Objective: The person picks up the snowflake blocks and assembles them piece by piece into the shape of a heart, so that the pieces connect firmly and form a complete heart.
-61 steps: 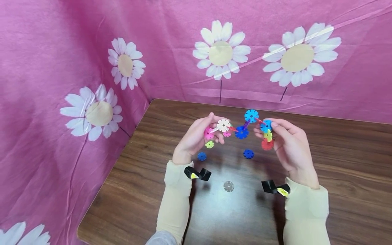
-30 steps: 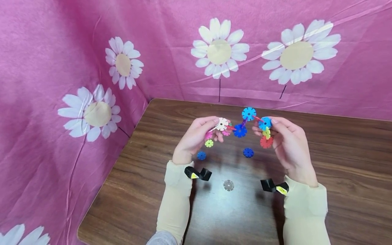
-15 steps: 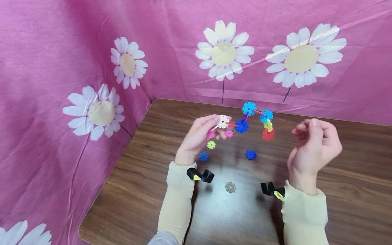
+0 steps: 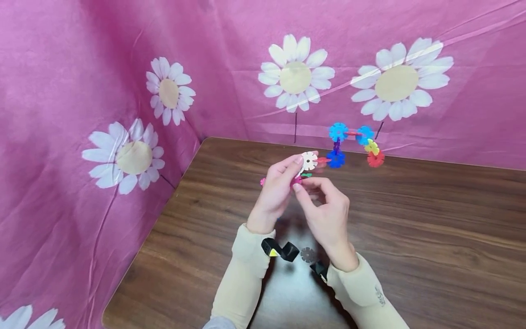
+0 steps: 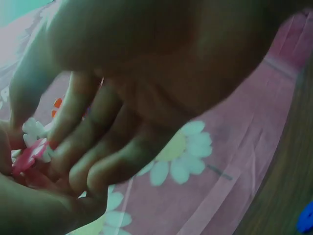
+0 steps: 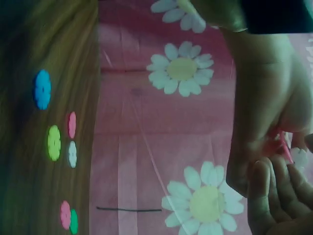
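The left hand pinches the white disc between thumb and fingers. The right hand has its thumb and forefinger closed on the pink disc, just beside the left fingers. This is the change: half a second ago the right hand is apart from everything, to the right; now it is at the pink disc. For the work, I judge, the attention passes to this end of the chain of discs. The chain is in the air, carried by the hands, and its red end disc hangs free above the table.

The right wrist view shows loose discs lying on the table, among them a yellow-green disc and a green disc; in the head view the hands hide most of these. Only the head view shows the grey disc.
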Tool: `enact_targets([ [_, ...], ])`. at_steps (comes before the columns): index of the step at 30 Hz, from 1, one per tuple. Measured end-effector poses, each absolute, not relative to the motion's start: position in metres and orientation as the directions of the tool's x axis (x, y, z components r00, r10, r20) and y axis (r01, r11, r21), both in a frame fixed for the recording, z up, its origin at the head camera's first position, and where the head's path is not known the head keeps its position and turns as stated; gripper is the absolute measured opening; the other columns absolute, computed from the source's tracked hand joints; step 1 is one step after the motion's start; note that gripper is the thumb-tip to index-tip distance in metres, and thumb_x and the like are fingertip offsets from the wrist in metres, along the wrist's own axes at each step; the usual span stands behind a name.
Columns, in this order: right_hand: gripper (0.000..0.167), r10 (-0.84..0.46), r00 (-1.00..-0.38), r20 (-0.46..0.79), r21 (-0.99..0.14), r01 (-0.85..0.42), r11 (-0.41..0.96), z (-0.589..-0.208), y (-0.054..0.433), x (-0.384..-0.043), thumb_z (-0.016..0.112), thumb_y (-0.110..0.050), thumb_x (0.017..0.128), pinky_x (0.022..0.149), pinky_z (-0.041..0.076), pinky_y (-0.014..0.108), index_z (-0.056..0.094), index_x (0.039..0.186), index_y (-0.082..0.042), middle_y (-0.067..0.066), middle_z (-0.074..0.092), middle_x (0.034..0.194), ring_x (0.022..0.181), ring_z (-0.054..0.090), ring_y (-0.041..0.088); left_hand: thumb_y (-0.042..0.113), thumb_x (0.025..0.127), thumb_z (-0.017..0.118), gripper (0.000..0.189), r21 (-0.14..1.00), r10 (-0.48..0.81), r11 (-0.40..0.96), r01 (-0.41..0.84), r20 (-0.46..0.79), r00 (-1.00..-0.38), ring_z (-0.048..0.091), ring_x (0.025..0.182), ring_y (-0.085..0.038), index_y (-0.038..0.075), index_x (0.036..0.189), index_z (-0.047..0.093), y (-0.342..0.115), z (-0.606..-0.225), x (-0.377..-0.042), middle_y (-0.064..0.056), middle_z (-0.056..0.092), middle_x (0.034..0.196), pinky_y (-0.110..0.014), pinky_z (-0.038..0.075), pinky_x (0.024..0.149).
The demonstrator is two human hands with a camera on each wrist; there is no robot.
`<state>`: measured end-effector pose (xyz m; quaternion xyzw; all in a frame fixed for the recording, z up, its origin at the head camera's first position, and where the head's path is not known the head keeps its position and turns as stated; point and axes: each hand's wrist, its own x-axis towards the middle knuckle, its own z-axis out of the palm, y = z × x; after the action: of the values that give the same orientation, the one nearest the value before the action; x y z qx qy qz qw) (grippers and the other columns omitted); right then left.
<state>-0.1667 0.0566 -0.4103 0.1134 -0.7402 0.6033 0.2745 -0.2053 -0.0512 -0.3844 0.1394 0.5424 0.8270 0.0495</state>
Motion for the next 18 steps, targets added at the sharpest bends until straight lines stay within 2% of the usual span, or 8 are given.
enact_targets([
  [2,0.017,0.193,-0.824,0.532,-0.837,-0.478,0.266,-0.41,0.058,-0.167,0.077,-0.015,0.082,0.062,0.05,0.011,0.071,0.093,-0.005,0.007,0.072,0.082,0.066,0.06,-0.004,0.015,0.103,0.041,0.04,0.906,0.236,-0.417,0.065,0.178,-0.955,0.067,0.1,-0.008,-0.011,0.132,0.05,-0.044,-0.385,-0.203,-0.04,0.05,0.125,-0.022,0.051,0.09],
  [4,0.016,0.219,-0.802,0.556,-0.82,-0.485,0.305,-0.41,0.062,-0.168,0.077,-0.015,0.082,0.061,0.05,0.01,0.072,0.093,-0.004,0.007,0.072,0.081,0.065,0.06,-0.002,0.014,0.102,0.041,0.04,0.896,0.233,-0.443,0.043,0.161,-0.959,0.065,0.099,-0.008,-0.01,0.133,0.05,-0.036,-0.386,-0.201,-0.034,0.055,0.126,-0.02,0.051,0.089],
  [9,0.012,0.246,-0.697,0.674,-0.716,-0.533,0.451,-0.408,0.073,-0.172,0.071,-0.011,0.083,0.064,0.049,0.011,0.073,0.09,-0.001,0.009,0.071,0.076,0.062,0.063,0.01,0.011,0.101,0.044,0.039,0.871,0.186,-0.492,0.017,0.124,-0.975,0.062,0.093,-0.005,-0.009,0.133,0.05,-0.019,-0.389,-0.195,-0.011,0.067,0.116,-0.018,0.052,0.081],
  [10,0.012,0.247,-0.673,0.697,-0.692,-0.54,0.479,-0.408,0.074,-0.173,0.07,-0.011,0.083,0.064,0.049,0.012,0.073,0.088,-0.001,0.009,0.07,0.075,0.062,0.064,0.013,0.01,0.1,0.045,0.038,0.87,0.174,-0.493,0.028,0.13,-0.976,0.063,0.093,-0.005,-0.01,0.133,0.05,-0.016,-0.39,-0.194,-0.012,0.067,0.114,-0.018,0.052,0.082],
  [15,0.013,0.243,-0.566,0.788,-0.588,-0.575,0.569,-0.408,0.081,-0.176,0.066,-0.011,0.084,0.058,0.046,0.022,0.074,0.08,-0.002,0.009,0.068,0.068,0.057,0.06,0.018,0.006,0.097,0.049,0.035,0.889,0.103,-0.438,0.135,0.198,-0.975,0.065,0.092,-0.007,-0.009,0.128,0.056,-0.004,-0.393,-0.189,-0.034,0.061,0.117,-0.021,0.053,0.082],
  [18,0.014,0.23,-0.534,0.813,-0.553,-0.588,0.59,-0.407,0.085,-0.177,0.065,-0.011,0.084,0.057,0.044,0.024,0.074,0.078,-0.002,0.009,0.066,0.066,0.056,0.058,0.018,0.006,0.095,0.055,0.031,0.9,0.033,-0.388,0.199,0.23,-0.973,0.066,0.09,-0.009,-0.006,0.123,0.062,0.001,-0.394,-0.189,-0.037,0.061,0.113,-0.021,0.055,0.079],
])
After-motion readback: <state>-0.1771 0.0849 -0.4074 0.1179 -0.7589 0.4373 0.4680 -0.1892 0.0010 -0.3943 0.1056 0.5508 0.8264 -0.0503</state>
